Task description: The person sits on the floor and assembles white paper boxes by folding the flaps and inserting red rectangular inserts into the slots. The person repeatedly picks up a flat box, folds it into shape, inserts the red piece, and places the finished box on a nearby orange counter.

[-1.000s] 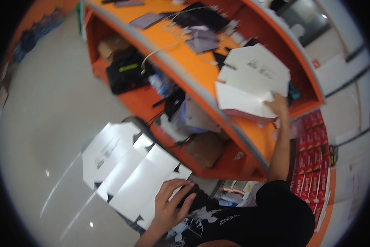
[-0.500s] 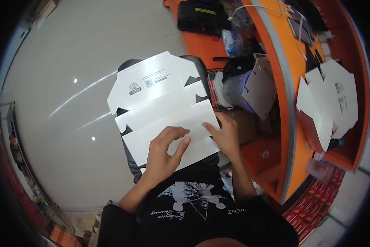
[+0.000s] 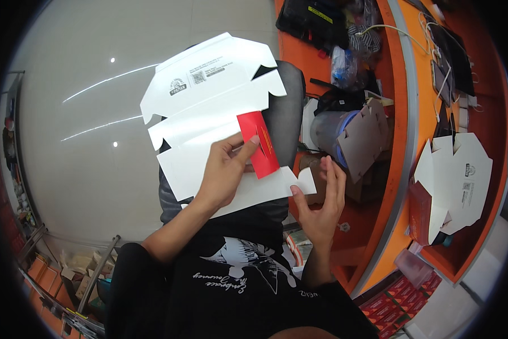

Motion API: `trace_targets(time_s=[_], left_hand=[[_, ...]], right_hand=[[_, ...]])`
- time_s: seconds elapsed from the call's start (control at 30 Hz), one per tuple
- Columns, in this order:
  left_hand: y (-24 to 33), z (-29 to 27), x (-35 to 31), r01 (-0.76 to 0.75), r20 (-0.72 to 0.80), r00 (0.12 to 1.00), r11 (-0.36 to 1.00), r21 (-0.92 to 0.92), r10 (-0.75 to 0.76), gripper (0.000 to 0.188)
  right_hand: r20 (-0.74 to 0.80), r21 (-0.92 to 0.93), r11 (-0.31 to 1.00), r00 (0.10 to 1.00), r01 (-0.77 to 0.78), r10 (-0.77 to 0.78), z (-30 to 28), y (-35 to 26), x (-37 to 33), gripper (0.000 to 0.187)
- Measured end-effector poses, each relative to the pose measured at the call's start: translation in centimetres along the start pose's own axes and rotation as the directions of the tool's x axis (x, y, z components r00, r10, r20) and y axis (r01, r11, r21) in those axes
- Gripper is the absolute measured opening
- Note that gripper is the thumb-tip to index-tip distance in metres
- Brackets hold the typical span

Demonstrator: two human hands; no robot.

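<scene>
A flat white cardboard box blank (image 3: 186, 127), with black print on its far panel, lies across my lap on a dark grey seat. One end panel is bent up and over the sheet, showing its red outer face (image 3: 260, 150). My left hand (image 3: 225, 169) pinches this red panel, thumb on top and the other fingers partly hidden behind it. At the blank's near right corner, my right hand (image 3: 321, 206) is spread, its thumb by a white tab (image 3: 306, 182) and its fingers raised away from the board.
On the orange shelf (image 3: 398, 169) to the right stands a partly folded white box (image 3: 460, 186). A lidded clear tub (image 3: 328, 133) and another cardboard piece (image 3: 364, 141) are below it. A black case (image 3: 313, 25) lies at the far right; red boxes (image 3: 403, 308) are stacked at the near right.
My left hand has moved up and taken hold of the end panel, which now shows red. My right hand has opened and come off the board's right edge. The view has shifted.
</scene>
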State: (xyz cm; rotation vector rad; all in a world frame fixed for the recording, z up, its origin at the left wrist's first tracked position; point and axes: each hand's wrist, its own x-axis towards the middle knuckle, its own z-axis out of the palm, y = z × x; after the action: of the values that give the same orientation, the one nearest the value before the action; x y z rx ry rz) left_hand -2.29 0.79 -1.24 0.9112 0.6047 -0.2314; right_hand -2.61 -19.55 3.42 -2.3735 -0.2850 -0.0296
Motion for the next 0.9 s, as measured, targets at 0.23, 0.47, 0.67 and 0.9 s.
trace_targets(time_s=[0.23,0.47,0.67,0.9], left_hand=[[-1.0,1.1,0.1,0.006,-0.002,1.000,0.999,0.035,-0.005,0.025],[-4.4,2.2,-0.5,-0.202,0.048,0.979,0.956,0.210,0.197,0.026],[-4.9,2.1,-1.4,-0.098,0.076,0.993,0.975,0.201,0.084,0.028],[-5.6,2.1,-1.1,-0.090,0.077,0.995,0.952,0.292,0.070,0.039]], right_hand=[[0.054,0.175,0.983,0.998,-0.048,0.039,1.1,-0.8,-1.0,0.020],[0.046,-0.077,0.929,0.932,0.362,-0.360,3.9,-0.7,-0.3,0.034],[-0.044,-0.105,0.972,0.976,0.209,-0.214,5.4,0.0,-1.1,0.028],[-0.017,0.329,0.943,0.998,-0.051,0.060,5.6,3.2,-0.8,0.028]])
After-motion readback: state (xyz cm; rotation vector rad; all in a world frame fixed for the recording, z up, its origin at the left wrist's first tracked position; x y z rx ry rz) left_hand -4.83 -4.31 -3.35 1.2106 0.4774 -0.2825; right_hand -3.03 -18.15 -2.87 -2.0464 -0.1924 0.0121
